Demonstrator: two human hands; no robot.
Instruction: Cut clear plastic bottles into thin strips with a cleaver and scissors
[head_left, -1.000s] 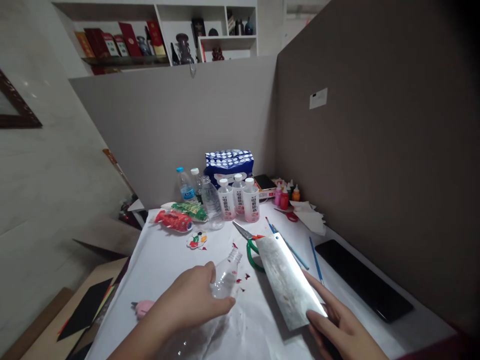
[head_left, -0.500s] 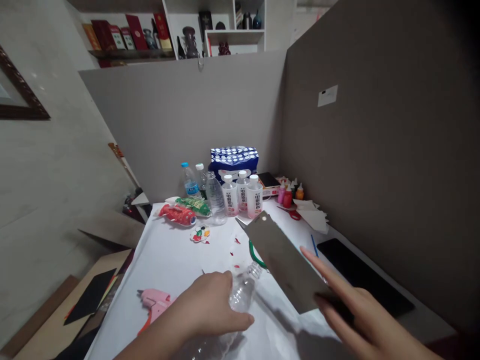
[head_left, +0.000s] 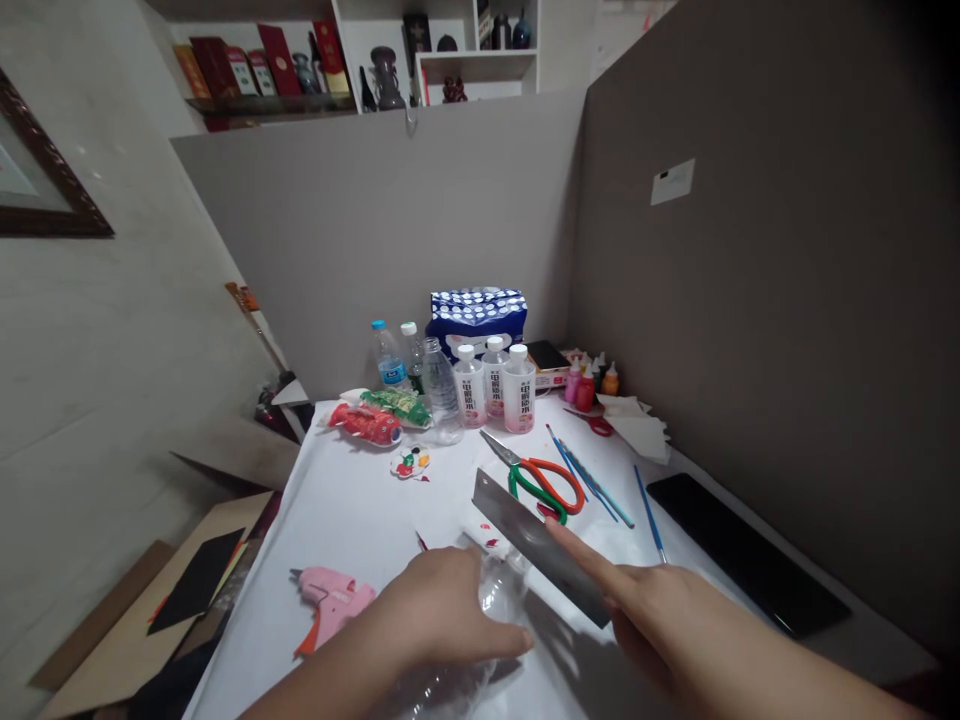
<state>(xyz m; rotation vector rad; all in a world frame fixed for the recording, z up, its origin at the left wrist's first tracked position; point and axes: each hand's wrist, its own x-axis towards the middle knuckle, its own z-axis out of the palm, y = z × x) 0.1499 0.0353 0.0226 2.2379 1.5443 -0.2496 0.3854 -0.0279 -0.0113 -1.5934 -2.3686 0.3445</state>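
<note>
My left hand (head_left: 442,605) is wrapped round a clear plastic bottle (head_left: 501,592) that lies on its side on the white-covered table. Its neck points away from me, and part of its body is hidden beneath the hand. In my right hand (head_left: 645,615) is a cleaver (head_left: 534,540), the index finger stretched along the blade. The blade slants over the bottle's neck end; whether it touches the plastic I cannot tell. Scissors (head_left: 555,485) with green and orange handles lie just beyond the blade. Left of my left wrist rests a pink glue gun (head_left: 337,602).
Several bottles (head_left: 519,390) stand at the back before a blue package (head_left: 480,318). Red and green fish-shaped crafts (head_left: 367,425) lie to their left. Paintbrushes (head_left: 592,480), a black phone-like slab (head_left: 742,550) and paper pieces (head_left: 637,430) occupy the right. Grey panels (head_left: 382,230) enclose the table.
The cleaver has come down and turned from showing its broad face to a more edge-on slant near the bottle. The scissors and paintbrushes behind it are now uncovered. My left hand keeps its hold.
</note>
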